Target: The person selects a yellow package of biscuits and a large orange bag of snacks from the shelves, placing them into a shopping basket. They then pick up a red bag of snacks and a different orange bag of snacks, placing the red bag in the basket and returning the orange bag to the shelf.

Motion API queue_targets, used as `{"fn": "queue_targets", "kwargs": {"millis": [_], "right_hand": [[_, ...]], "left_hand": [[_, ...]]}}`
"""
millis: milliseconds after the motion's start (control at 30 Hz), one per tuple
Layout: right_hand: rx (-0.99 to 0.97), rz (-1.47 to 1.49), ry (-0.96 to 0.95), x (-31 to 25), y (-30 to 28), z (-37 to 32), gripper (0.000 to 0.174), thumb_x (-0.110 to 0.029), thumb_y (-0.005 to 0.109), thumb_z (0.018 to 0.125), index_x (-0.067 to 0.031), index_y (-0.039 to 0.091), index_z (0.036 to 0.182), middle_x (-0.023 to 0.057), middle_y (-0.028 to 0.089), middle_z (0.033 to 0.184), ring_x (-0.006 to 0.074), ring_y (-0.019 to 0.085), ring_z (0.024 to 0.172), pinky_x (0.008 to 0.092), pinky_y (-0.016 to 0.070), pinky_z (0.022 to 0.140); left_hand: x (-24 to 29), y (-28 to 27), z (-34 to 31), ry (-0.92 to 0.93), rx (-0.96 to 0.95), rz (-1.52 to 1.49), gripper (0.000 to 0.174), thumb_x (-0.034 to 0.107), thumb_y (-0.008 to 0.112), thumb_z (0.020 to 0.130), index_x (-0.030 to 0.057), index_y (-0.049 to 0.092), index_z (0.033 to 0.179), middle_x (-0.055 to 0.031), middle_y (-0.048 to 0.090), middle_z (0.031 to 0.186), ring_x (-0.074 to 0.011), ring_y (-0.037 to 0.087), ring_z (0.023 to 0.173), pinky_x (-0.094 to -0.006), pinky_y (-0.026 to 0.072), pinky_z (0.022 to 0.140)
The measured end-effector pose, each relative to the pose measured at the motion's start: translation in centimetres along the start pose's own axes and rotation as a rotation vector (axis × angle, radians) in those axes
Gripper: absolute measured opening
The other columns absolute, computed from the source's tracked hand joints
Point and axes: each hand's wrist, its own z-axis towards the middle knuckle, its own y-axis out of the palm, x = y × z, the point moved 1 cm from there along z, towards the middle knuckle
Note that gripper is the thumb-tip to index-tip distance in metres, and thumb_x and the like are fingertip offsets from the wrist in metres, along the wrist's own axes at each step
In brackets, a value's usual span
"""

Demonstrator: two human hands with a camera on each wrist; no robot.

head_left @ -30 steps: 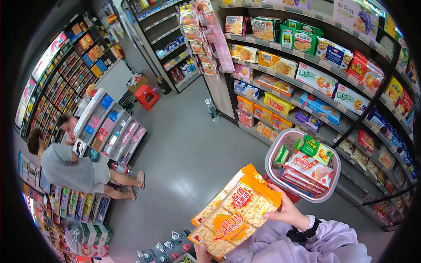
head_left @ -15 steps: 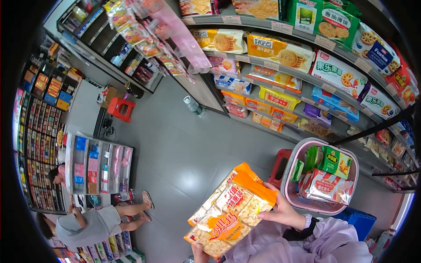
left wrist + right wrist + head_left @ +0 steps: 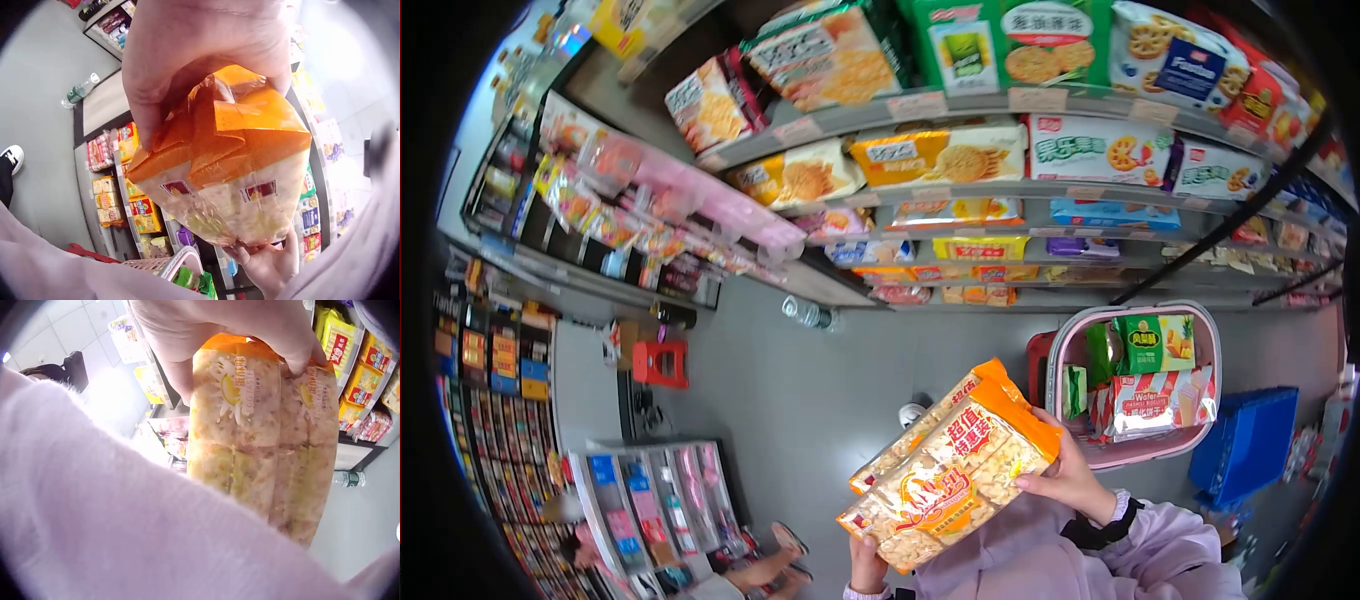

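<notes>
Both my hands hold a large clear-and-orange pack of sachima (image 3: 960, 480) tilted in front of me, its printed front facing up in the head view. My left hand (image 3: 867, 567) grips the lower left end; in the left wrist view its thumb and fingers curl over the folded orange wrapper end (image 3: 250, 131). At the upper right end my right hand (image 3: 1068, 482) pinches the orange edge, thumb on the front. The right wrist view shows the pack's side (image 3: 256, 425) below that hand. Beyond the right hand is a pink-and-grey basket (image 3: 1140, 455) holding a wafer pack (image 3: 1155, 403) and a green pineapple-pastry pack (image 3: 1157, 345).
Shelves of biscuit packs (image 3: 940, 155) run across the far side. The basket is by a red stool (image 3: 1040, 360), with a blue crate (image 3: 1245, 445) to its right. A water bottle (image 3: 808, 313) stands on the floor. At lower left are a display rack (image 3: 660, 500) and a person's legs (image 3: 770, 570).
The head view has turned toward the biscuit shelves, which now look larger and more level. Rack and person have shifted lower in view. Both hands keep hold of the sachima pack.
</notes>
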Motion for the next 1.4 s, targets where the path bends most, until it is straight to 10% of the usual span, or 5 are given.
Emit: {"fn": "queue_targets", "kwargs": {"millis": [633,1400], "right_hand": [[0.479,0.086,-0.063,4.2,8.9,9.5,0.083,-0.014,0.071,0.076,-0.0005,0.016,0.137,0.0125,0.039,0.119,0.0191,0.044,0.112,0.0299,0.0375,0.094],[0.609,0.511,0.051,12.5,-2.1,12.0,0.068,-0.017,0.064,0.082,-0.0016,0.023,0.133,0.0113,0.040,0.125,0.0169,0.040,0.116,0.0292,0.0308,0.099]], "left_hand": [[11.2,-7.2,22.2,-0.139,-0.440,0.127,0.068,0.034,0.061,0.082,-0.0038,0.030,0.128,-0.0132,0.046,0.123,-0.0213,0.050,0.109,-0.0340,0.0424,0.091],[6.8,1.6,28.2,-0.369,-0.454,0.507,0.070,0.039,0.056,0.084,-0.0042,0.028,0.130,-0.0129,0.045,0.126,-0.0227,0.048,0.113,-0.0337,0.0411,0.093]]}}
